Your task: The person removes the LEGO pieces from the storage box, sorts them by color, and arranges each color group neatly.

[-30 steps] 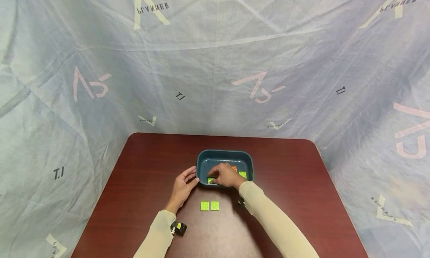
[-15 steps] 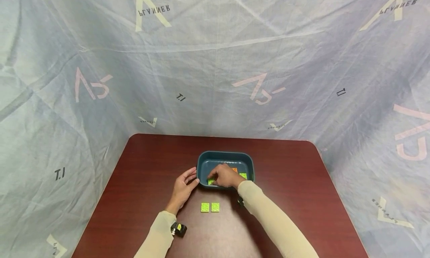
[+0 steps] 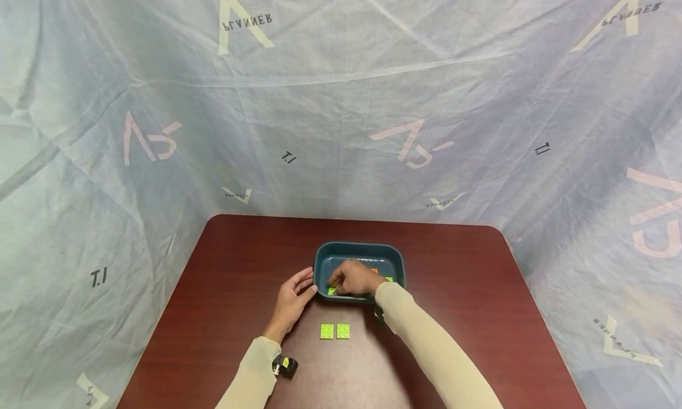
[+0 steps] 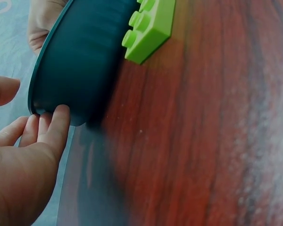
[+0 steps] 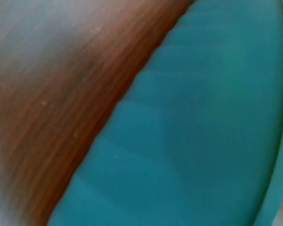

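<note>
A dark teal bin (image 3: 325, 249) stands on the table near its back half. My left hand (image 3: 292, 299) rests its extended fingertips against the bin's left end; the left wrist view shows these fingers (image 4: 61, 122) touching the outer wall. Inside the bin, my right hand (image 3: 356, 277) reaches down with curled fingers and pinches a lime-green toy brick (image 3: 332, 291) at the front left corner. Its fingertips are partly hidden. Another green brick (image 3: 389, 279) and an orange brick (image 3: 375, 271) show partly behind the right hand and wrist.
Two square lime-green bricks, a left one (image 3: 327, 331) and a right one (image 3: 343, 331), lie side by side on the reddish-brown table (image 3: 224, 267) in front of the bin. A grey printed cloth (image 3: 341, 131) surrounds the table. The right wrist view is filled mostly by the bin's side wall (image 5: 203, 122).
The green brick under my right fingers has shifted slightly left and turned a little within the bin. My left hand keeps its place. The whole head view has drifted slightly downward.
</note>
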{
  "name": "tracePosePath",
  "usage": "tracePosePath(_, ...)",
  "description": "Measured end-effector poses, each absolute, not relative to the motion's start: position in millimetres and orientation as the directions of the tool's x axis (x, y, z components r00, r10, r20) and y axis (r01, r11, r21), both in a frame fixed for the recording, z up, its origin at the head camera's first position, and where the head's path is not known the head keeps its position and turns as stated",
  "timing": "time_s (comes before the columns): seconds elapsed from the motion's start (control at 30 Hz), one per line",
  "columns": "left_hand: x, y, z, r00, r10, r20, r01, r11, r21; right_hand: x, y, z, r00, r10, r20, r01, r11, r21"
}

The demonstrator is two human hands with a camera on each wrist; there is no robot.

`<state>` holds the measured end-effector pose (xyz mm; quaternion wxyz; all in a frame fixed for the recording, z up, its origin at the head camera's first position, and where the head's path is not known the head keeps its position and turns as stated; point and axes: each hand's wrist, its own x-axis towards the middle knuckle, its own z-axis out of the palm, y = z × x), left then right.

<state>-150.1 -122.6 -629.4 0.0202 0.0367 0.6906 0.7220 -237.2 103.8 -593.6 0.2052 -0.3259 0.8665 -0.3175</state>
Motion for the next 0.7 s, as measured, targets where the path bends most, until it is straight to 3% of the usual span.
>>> tracePosePath(0.7,-150.0,-121.5,-631.2,-0.997,0.066,0.039,0.036,-0.039,0.999,-241.4,102.6,-599.0,-0.716,-0.675,-0.179,-0.361,0.578,-0.732)
